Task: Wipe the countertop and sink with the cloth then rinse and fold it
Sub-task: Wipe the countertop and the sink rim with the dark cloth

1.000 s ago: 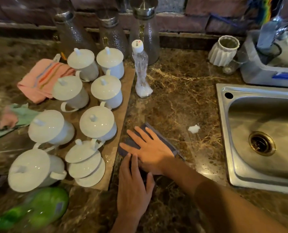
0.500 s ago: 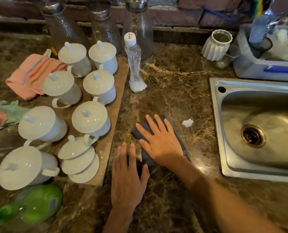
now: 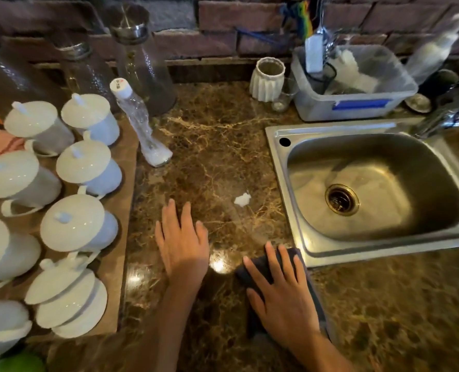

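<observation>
Mostly hidden cloth [image 3: 252,272] under right hand [image 3: 282,299]

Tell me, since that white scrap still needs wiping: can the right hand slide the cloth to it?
Probably yes: bare countertop lies between the cloth under the right hand and the white scrap.

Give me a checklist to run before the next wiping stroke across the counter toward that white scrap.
1. Cloth under the wiping hand: ok. The right hand presses flat on the dark cloth.
2. Left hand out of the stroke path: ok. The left hand rests flat on the countertop, left of the cloth.
3. Target in sight: ok. The white scrap lies uncovered on the counter, ahead of the cloth.
4. Obstacles near the path: ok. The plastic bottle stands well beyond the scrap, by the tray of lidded cups.
5. Sink ready for rinsing: cannot tell. The sink basin holds nothing, but no running water is visible.
</observation>
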Demonstrator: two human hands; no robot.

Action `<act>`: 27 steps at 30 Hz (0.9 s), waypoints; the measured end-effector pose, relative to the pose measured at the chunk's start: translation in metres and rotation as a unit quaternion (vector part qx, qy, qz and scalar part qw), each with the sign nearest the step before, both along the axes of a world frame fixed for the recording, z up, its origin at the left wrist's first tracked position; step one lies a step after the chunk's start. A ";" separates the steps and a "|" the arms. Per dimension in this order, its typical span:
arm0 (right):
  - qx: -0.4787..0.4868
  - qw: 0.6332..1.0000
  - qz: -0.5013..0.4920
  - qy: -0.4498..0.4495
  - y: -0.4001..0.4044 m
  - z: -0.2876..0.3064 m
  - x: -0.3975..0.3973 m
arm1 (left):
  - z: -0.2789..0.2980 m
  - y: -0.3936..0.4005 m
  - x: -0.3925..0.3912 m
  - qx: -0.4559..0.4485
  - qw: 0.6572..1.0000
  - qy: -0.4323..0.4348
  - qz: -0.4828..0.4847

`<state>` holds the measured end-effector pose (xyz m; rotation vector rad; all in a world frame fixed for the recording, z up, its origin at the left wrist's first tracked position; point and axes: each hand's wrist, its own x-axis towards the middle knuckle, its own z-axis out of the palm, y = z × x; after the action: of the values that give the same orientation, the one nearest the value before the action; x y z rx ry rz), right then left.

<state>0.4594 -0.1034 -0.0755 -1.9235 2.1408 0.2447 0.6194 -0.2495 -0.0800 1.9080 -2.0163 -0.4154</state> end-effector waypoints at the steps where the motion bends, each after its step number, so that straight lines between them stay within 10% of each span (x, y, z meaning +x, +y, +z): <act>1: -0.010 1.000 -0.001 -0.011 -0.014 0.000 0.000 | -0.003 -0.010 -0.005 0.010 1.000 -0.009 0.010; 17: -0.099 0.994 -0.041 0.002 -0.302 -0.021 -0.069 | -0.016 -0.024 -0.014 0.043 0.986 -0.160 0.010; 27: -0.062 0.997 0.031 -0.022 -0.154 -0.009 -0.011 | -0.012 -0.023 -0.013 0.036 0.989 -0.145 0.005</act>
<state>0.4483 -0.2577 -0.0842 -2.0451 2.1155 0.0816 0.6068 -0.2720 -0.0919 2.1262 -2.1962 -0.2206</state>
